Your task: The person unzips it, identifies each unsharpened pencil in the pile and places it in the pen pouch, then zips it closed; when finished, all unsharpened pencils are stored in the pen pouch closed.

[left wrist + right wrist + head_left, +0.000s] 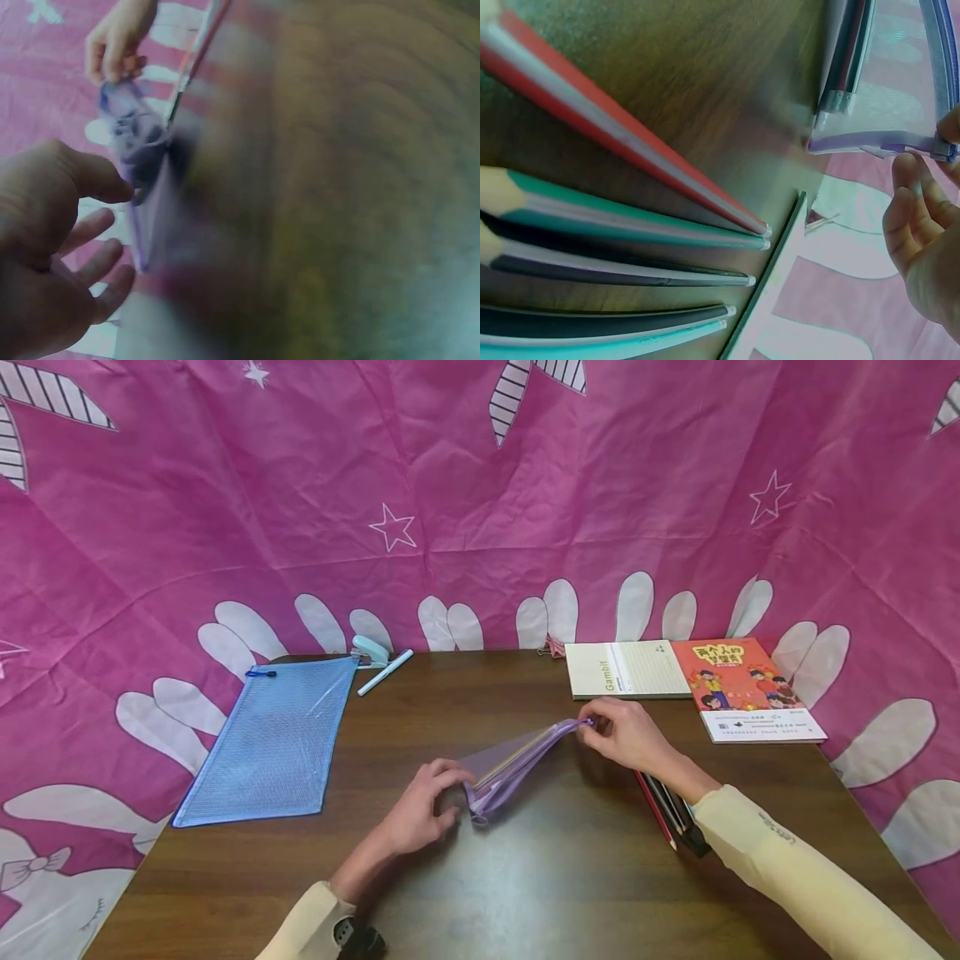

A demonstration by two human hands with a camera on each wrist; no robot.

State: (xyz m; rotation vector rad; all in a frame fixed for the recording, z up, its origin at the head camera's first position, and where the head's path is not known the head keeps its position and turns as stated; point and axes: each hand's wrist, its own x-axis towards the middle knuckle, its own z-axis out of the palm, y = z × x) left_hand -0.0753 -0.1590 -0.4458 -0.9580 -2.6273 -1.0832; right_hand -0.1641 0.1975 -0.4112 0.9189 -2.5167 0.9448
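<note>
A purple translucent zip pouch (521, 767) is held tilted above the middle of the wooden table. My right hand (626, 737) pinches its far right corner between thumb and fingers. At the near left end of the pouch is my left hand (423, 808), its fingertips by the edge and the thumb apart. The left wrist view, partly blurred, shows that hand with its fingers spread. Through the mesh in the right wrist view, dark and red pencils (847, 52) show inside. Below my right forearm lie several loose pencils, among them a red pencil (630, 127) and a green pencil (637, 214).
A blue mesh zip pouch (270, 743) lies on the left. Behind it are a light blue stapler (371, 651) and a pale blue pen (386, 672). A red clip (553, 647), a cream notebook (630, 670) and an orange book (742, 685) lie at the back right.
</note>
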